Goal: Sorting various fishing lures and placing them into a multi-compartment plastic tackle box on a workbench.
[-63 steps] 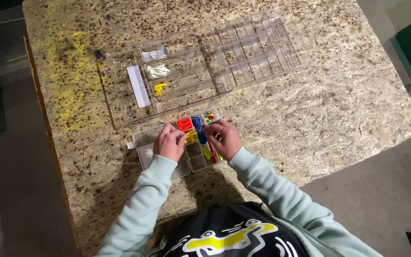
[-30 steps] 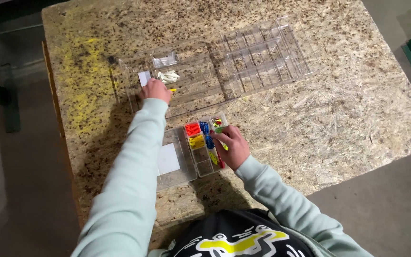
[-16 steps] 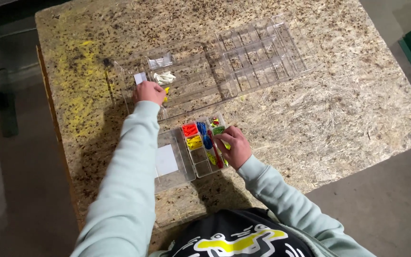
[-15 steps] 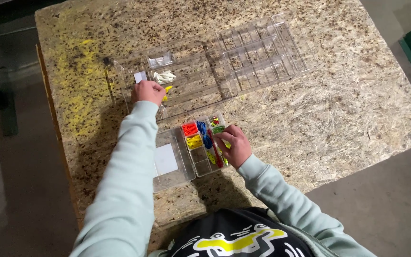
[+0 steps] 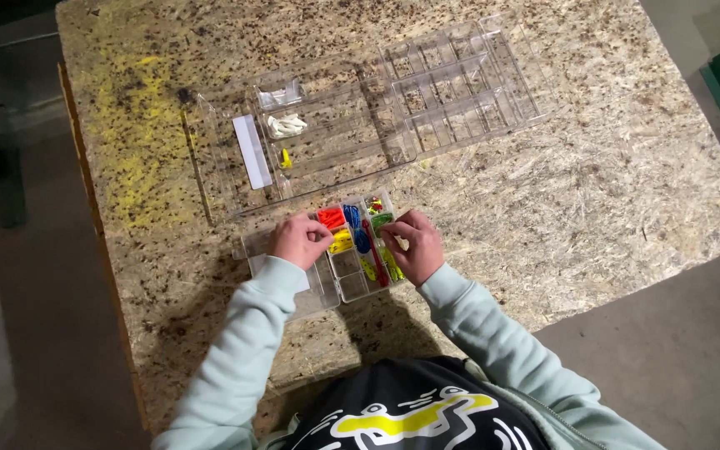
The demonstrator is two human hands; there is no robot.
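Both hands rest on a small clear compartment box (image 5: 339, 254) near the front edge of the speckled surface (image 5: 610, 192). The left hand (image 5: 297, 240) sits by the red pieces (image 5: 331, 218), the right hand (image 5: 414, 246) beside the green ones (image 5: 381, 221). A larger clear organizer tray (image 5: 427, 92) lies farther back, holding white pieces (image 5: 287, 125) and one yellow piece (image 5: 286, 157).

A workshop, by the look of it: bare chipboard worktop (image 5: 610, 192), concrete floor (image 5: 685, 350), clear compartment organisers (image 5: 460, 75)
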